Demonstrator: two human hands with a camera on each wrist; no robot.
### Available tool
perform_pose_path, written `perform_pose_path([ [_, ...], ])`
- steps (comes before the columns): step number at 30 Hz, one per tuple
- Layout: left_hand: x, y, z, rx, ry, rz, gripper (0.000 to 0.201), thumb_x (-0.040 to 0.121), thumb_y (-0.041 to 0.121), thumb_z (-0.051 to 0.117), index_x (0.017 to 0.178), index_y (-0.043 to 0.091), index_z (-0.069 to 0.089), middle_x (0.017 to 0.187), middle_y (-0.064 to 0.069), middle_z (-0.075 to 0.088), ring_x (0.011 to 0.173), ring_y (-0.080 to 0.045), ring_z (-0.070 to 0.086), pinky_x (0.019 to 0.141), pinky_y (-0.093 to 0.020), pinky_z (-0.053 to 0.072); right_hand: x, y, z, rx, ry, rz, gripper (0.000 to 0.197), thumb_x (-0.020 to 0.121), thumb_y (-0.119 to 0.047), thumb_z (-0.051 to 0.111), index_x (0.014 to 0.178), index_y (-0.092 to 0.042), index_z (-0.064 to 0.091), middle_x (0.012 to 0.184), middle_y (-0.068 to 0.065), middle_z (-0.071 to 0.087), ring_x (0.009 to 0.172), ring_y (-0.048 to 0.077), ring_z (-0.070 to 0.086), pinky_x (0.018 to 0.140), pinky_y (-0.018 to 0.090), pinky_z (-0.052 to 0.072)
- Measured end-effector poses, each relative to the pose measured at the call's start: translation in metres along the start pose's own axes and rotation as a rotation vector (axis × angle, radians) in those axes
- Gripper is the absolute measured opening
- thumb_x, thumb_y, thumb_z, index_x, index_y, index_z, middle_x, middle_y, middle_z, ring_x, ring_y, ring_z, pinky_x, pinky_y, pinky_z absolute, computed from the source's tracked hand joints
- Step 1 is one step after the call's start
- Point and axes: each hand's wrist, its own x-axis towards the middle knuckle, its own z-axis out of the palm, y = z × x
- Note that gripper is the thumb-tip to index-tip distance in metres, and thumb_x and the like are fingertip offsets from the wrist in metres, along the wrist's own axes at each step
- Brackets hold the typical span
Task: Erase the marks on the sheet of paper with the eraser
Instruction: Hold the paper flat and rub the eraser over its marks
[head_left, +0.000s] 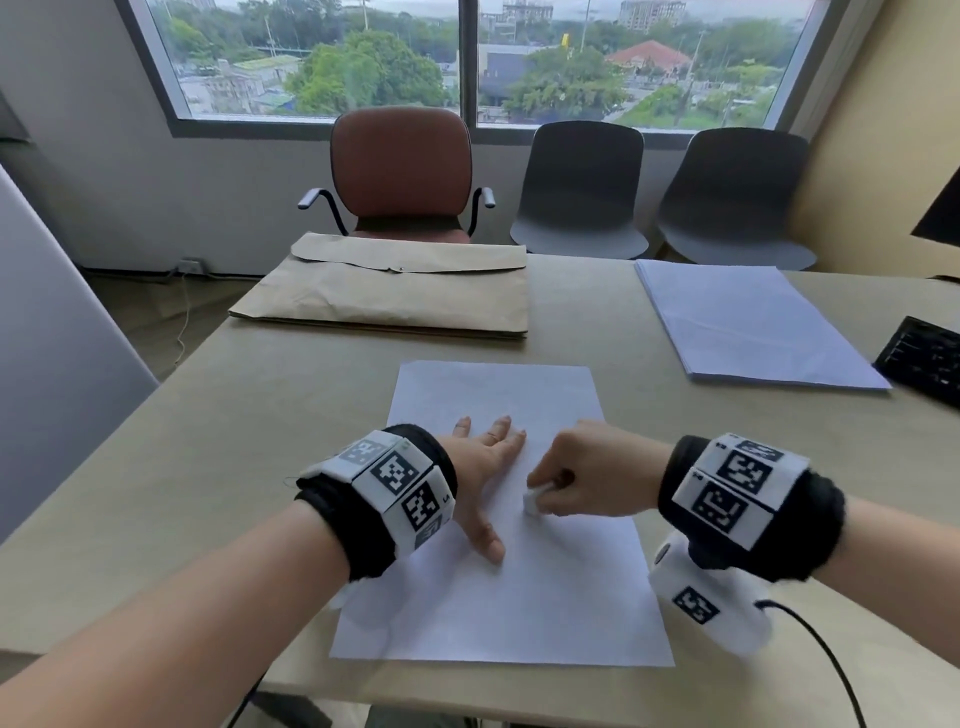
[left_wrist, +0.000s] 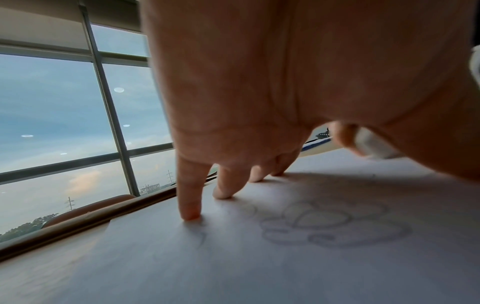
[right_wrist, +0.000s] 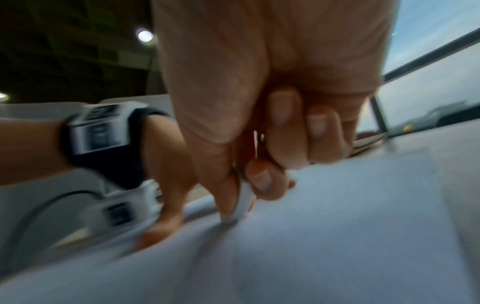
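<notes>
A white sheet of paper lies on the table in front of me. My left hand rests flat on its left half, fingers spread and straight, fingertips pressing the sheet. Faint pencil loops show on the paper under that palm in the left wrist view. My right hand pinches a small white eraser between thumb and fingers, its lower end touching the paper near the sheet's middle. In the right wrist view the eraser tip sits on the sheet, and the picture is blurred.
A brown paper envelope lies at the table's far side, a stack of white sheets at the far right, and a black keyboard at the right edge. Three chairs stand behind the table under the window.
</notes>
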Motion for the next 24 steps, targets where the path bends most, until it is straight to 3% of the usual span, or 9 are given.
perform_pose_path([
  [3,0.000,-0.001,0.000,-0.016,0.001,0.002,0.123,0.072,0.046,0.075,0.148,0.024,-0.019,0.156,0.008,-0.023,0.145,-0.029,-0.017,0.118,-0.046,0.006,0.007,0.009,-0.007,-0.050,0.102,0.059,0.040,0.083,-0.018,0.048,0.047,-0.018,0.029,0.048,0.001,0.030,0.061,0.022,0.032,0.053,0.026,0.030],
  [5,0.001,-0.002,0.001,-0.015,-0.003,0.000,0.124,0.072,0.046,0.075,0.148,0.024,-0.019,0.156,0.008,-0.024,0.145,-0.029,-0.017,0.118,-0.046,0.006,0.002,0.002,-0.002,-0.062,0.081,0.008,0.041,0.083,-0.017,0.048,0.047,-0.020,0.029,0.048,0.000,0.030,0.063,0.022,0.032,0.054,0.024,0.029],
  [8,0.002,-0.001,0.001,0.001,-0.010,0.000,0.124,0.071,0.047,0.075,0.148,0.024,-0.020,0.156,0.007,-0.024,0.145,-0.030,-0.017,0.118,-0.046,0.007,-0.011,-0.010,0.005,0.036,-0.054,-0.063,0.031,0.082,-0.017,0.053,0.052,-0.020,0.044,0.047,0.000,0.033,0.060,0.016,0.031,0.050,0.016,0.029],
  [10,0.002,-0.001,0.001,0.005,-0.005,-0.002,0.124,0.071,0.047,0.075,0.148,0.024,-0.020,0.156,0.007,-0.024,0.145,-0.030,-0.017,0.117,-0.046,0.008,-0.005,-0.002,-0.003,0.043,-0.026,-0.007,0.022,0.083,-0.019,0.055,0.063,-0.013,0.057,0.050,0.002,0.038,0.060,0.013,0.034,0.051,0.017,0.030],
  [13,0.002,-0.001,0.001,-0.005,0.003,-0.006,0.124,0.071,0.047,0.075,0.148,0.024,-0.018,0.156,0.008,-0.023,0.145,-0.030,-0.016,0.117,-0.046,0.008,0.005,0.009,-0.009,-0.030,0.097,0.054,0.032,0.084,-0.018,0.051,0.054,-0.014,0.042,0.052,0.005,0.033,0.062,0.020,0.033,0.051,0.021,0.026],
  [16,0.003,0.000,0.001,0.001,-0.005,-0.007,0.124,0.071,0.047,0.075,0.148,0.024,-0.019,0.156,0.007,-0.024,0.145,-0.030,-0.017,0.118,-0.047,0.007,-0.007,-0.003,-0.002,0.006,0.010,-0.048,0.027,0.083,-0.016,0.051,0.058,-0.010,0.044,0.051,0.006,0.029,0.061,0.016,0.026,0.050,0.015,0.029],
  [19,0.003,0.000,0.001,0.032,-0.022,-0.013,0.125,0.071,0.048,0.075,0.148,0.024,-0.021,0.156,0.007,-0.025,0.145,-0.031,-0.016,0.118,-0.049,0.008,-0.011,-0.004,-0.003,0.072,-0.072,-0.069,0.025,0.083,-0.018,0.054,0.063,-0.004,0.053,0.055,0.006,0.029,0.061,0.014,0.024,0.052,0.016,0.030],
  [24,0.003,0.004,-0.006,0.116,-0.052,-0.036,0.126,0.070,0.049,0.076,0.148,0.026,-0.021,0.156,0.004,-0.024,0.144,-0.037,-0.012,0.115,-0.052,0.007,0.006,0.006,-0.006,0.018,0.119,0.038,0.019,0.083,-0.016,0.056,0.074,-0.003,0.065,0.048,0.000,0.034,0.060,0.020,0.034,0.059,0.024,0.031],
])
